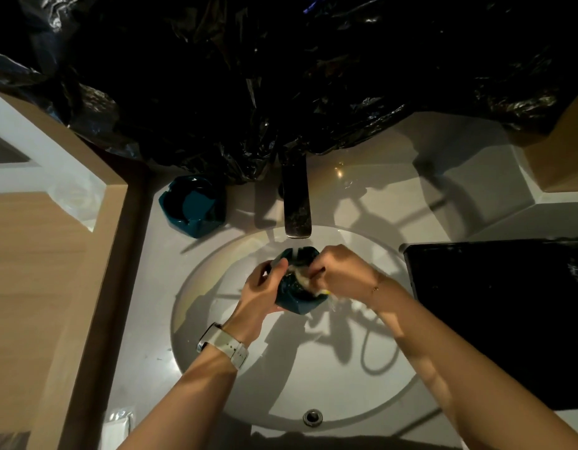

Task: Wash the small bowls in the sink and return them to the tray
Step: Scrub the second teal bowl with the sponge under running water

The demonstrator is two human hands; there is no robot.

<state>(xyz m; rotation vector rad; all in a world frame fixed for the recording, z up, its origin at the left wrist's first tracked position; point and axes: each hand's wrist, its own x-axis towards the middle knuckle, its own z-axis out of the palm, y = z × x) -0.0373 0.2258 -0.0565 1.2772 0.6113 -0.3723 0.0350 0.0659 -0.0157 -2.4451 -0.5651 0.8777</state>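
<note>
Now, plastic: crumpled black plastic sheeting [281, 76] hangs over the counter's far edge, above the tap.
Counter: pale stone countertop [394, 177] carries the sunken round white basin [313, 384].
Tray: flat black rectangular tray [495, 319] lies at the counter's right edge, just beside the basin.
Tap: dark metal spout [296, 203] runs water over the basin's far rim.
Spare bowl: dark teal faceted small bowl [193, 206] stands near the counter's far-left corner.
Washed bowl: second teal faceted bowl [297, 293] is held over the basin, under the stream.
Left hand [261, 290]: fingers curled round the bowl's left side (white watch [224, 347] on wrist).
Right hand [339, 271]: fingers bunched inside the bowl, pinching a sudsy yellow-edged sponge [313, 284].
</note>
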